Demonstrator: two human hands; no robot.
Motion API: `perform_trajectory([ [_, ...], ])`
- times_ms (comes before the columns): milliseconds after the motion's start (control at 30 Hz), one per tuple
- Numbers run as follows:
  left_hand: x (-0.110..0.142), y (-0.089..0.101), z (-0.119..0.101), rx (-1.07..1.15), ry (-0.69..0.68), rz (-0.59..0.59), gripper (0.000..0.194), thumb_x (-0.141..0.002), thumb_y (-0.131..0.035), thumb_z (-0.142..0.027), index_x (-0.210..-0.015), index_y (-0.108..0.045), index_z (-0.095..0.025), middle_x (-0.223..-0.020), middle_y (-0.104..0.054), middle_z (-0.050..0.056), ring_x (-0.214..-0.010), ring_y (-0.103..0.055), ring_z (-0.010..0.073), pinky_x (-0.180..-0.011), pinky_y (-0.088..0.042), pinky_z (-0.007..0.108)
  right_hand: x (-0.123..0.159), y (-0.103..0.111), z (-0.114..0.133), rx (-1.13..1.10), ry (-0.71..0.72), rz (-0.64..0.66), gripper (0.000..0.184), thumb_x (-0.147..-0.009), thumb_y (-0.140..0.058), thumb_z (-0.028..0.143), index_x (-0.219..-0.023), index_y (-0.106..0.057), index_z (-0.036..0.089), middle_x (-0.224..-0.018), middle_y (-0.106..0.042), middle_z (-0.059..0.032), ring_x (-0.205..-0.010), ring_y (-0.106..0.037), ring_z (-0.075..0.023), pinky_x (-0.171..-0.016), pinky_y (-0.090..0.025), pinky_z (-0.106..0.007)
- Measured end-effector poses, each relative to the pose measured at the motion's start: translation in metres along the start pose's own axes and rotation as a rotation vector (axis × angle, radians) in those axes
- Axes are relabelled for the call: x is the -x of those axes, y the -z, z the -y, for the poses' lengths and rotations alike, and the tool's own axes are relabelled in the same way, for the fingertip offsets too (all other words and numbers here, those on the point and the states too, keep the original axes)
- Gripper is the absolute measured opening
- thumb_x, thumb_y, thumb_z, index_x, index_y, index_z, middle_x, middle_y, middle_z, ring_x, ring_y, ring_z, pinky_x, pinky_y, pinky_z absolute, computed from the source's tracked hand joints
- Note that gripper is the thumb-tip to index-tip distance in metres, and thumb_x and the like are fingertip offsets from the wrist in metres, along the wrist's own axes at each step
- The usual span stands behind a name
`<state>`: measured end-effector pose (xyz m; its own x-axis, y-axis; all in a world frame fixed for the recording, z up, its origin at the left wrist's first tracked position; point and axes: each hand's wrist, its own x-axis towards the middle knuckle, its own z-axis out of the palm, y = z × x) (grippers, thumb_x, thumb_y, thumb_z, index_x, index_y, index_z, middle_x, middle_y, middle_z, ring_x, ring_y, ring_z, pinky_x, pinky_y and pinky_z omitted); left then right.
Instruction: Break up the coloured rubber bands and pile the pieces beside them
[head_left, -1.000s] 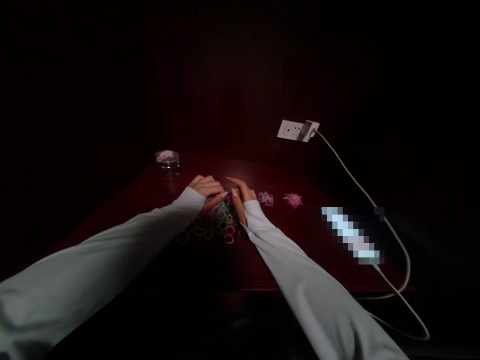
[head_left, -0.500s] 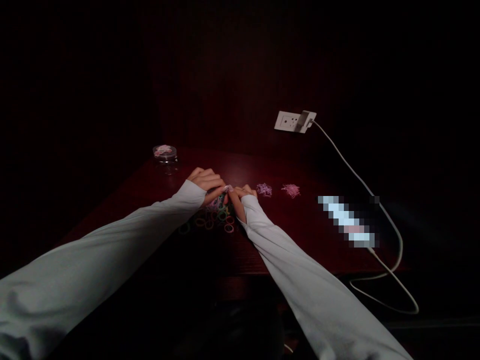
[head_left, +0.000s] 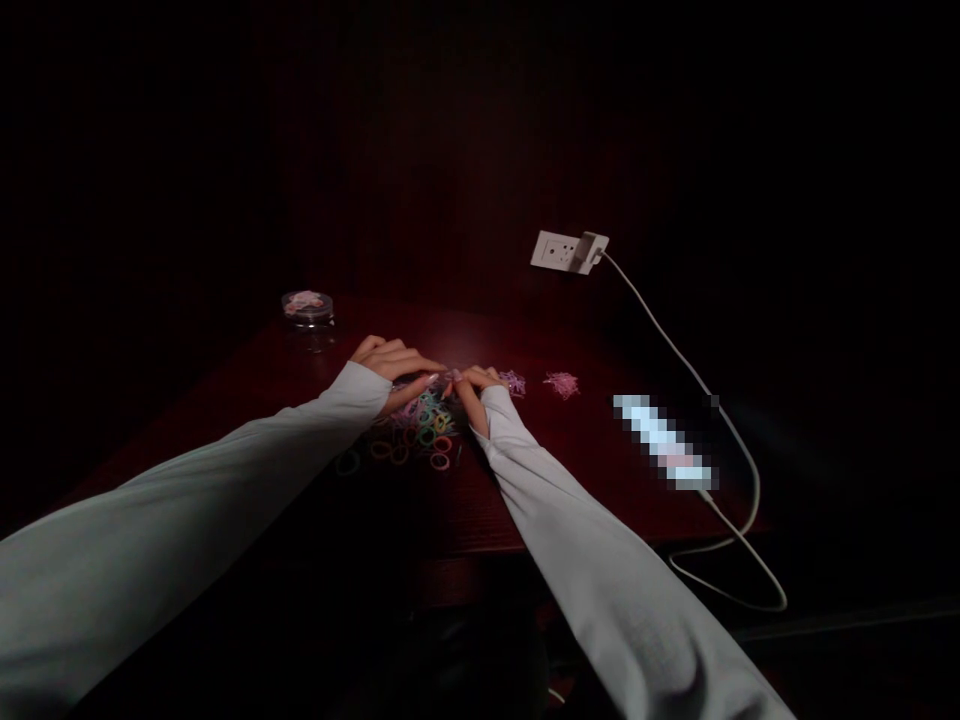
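Observation:
A loose pile of small coloured hair elastics (head_left: 426, 425) lies on the dark red table below my hands. My left hand (head_left: 394, 362) reaches over the back of the pile, fingers stretched forward and thumb held apart from them. Close beside it, my right hand (head_left: 478, 385) has its fingers bent and its thumb near the fingertips. Something small and purplish shows by those tips, too small to make out. Just right of that hand sits a purple heap of elastics (head_left: 514, 382), partly covered by it. Farther right is a pink heap of elastics (head_left: 562, 385).
A round clear container (head_left: 307, 310) with pink pieces on top stands at the back left. On the right lies a pixelated bright device (head_left: 664, 442) joined by a white cable (head_left: 667, 335) to a wall socket (head_left: 555, 251). The table's front edge is dark.
My thumbs, together before, have come apart, and the left hand has opened and drawn slightly left. The whole view has shifted, so the surroundings sit farther left.

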<state>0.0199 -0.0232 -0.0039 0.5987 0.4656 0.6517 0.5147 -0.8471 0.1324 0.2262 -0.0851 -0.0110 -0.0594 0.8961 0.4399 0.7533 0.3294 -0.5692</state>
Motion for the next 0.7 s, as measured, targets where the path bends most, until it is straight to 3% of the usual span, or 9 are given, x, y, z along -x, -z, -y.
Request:
perform_trajectory([
  [100,0.001,0.0,0.007,0.039,0.117,-0.066,0.041,-0.102,-0.042,-0.049,-0.103,-0.077,-0.027,-0.096,-0.079,0.002,-0.091,-0.063,0.0215,-0.09,-0.036,0.04,-0.006,0.016,-0.025,0.282,0.015,-0.119,0.04,-0.105,-0.044,0.039,-0.078,-0.068,0.023,-0.084,-0.067,-0.0036,-0.097,-0.056,-0.0223,-0.096,-0.03,-0.038],
  [200,-0.001,-0.004,0.026,0.258,0.302,-0.157,0.055,-0.102,-0.036,-0.057,-0.086,-0.075,-0.023,-0.087,-0.077,0.005,-0.088,-0.065,0.0223,-0.09,-0.042,0.04,-0.008,0.035,-0.052,0.477,0.007,-0.148,0.035,-0.102,-0.047,0.035,-0.076,-0.066,0.021,-0.086,-0.068,-0.0071,-0.095,-0.053,-0.0242,-0.091,-0.029,-0.042],
  [300,-0.006,-0.008,0.051,0.595,0.553,-0.182,0.065,-0.096,-0.029,-0.069,-0.081,-0.07,-0.02,-0.078,-0.074,0.008,-0.073,-0.065,0.0215,-0.069,-0.046,0.034,-0.006,0.044,-0.069,0.515,-0.046,-0.167,0.031,-0.098,-0.053,0.03,-0.07,-0.061,0.02,-0.082,-0.065,-0.0079,-0.089,-0.048,-0.0234,-0.09,-0.027,-0.045],
  [400,-0.009,-0.009,0.07,0.752,0.676,-0.16,0.067,-0.089,-0.032,-0.076,-0.079,-0.067,-0.02,-0.075,-0.071,0.009,-0.064,-0.062,0.0187,-0.056,-0.04,0.03,-0.004,0.044,-0.072,0.507,-0.088,-0.166,0.034,-0.097,-0.056,0.028,-0.064,-0.058,0.02,-0.078,-0.062,-0.0087,-0.087,-0.044,-0.0227,-0.092,-0.023,-0.051],
  [500,-0.009,-0.008,0.071,0.809,0.675,-0.144,0.058,-0.089,-0.041,-0.071,-0.082,-0.066,-0.019,-0.077,-0.071,0.009,-0.063,-0.061,0.017,-0.055,-0.039,0.028,-0.005,0.041,-0.066,0.491,-0.099,-0.191,0.04,-0.1,-0.053,0.032,-0.063,-0.059,0.019,-0.076,-0.062,-0.0096,-0.089,-0.042,-0.0235,-0.094,-0.019,-0.054],
  [633,-0.005,-0.009,0.047,0.711,0.425,-0.155,0.037,-0.088,-0.062,-0.051,-0.108,-0.065,-0.019,-0.093,-0.074,0.006,-0.083,-0.067,0.0184,-0.076,-0.051,0.031,-0.005,0.032,-0.046,0.435,-0.08,-0.28,0.039,-0.103,-0.047,0.035,-0.071,-0.064,0.02,-0.076,-0.063,-0.007,-0.09,-0.046,-0.0244,-0.094,-0.022,-0.051],
  [700,-0.002,-0.009,0.034,0.664,0.362,-0.122,0.037,-0.09,-0.063,-0.045,-0.116,-0.063,-0.018,-0.091,-0.074,0.005,-0.079,-0.065,0.0167,-0.074,-0.049,0.03,-0.001,0.026,-0.03,0.365,-0.02,-0.257,0.033,-0.103,-0.047,0.039,-0.083,-0.068,0.022,-0.08,-0.064,-0.004,-0.09,-0.048,-0.0235,-0.094,-0.023,-0.046],
])
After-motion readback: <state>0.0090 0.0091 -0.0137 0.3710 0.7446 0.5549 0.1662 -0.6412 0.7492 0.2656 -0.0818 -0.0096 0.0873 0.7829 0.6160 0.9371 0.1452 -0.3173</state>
